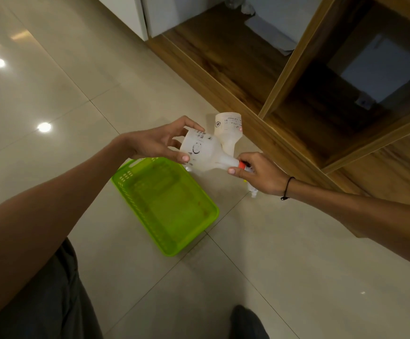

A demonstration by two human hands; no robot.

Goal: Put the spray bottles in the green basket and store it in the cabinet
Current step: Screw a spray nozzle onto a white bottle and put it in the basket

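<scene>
A white translucent spray bottle (207, 152) lies tilted in the air just above the far end of the empty green basket (125, 176). My left hand (160, 143) grips its wide base. My right hand (260, 173) holds its neck, where a red and white spray head shows. A second white spray bottle (228, 129) sits on the floor behind the first, partly hidden by it, close to the wooden cabinet (267, 133). The basket rests on the tiled floor (76, 81), holding nothing.
The wooden cabinet has an open lower shelf (223, 52) and a dark compartment (346, 99) at right, both with white items inside. My knees (52, 302) show at the bottom. Glossy floor tiles stretch to the left.
</scene>
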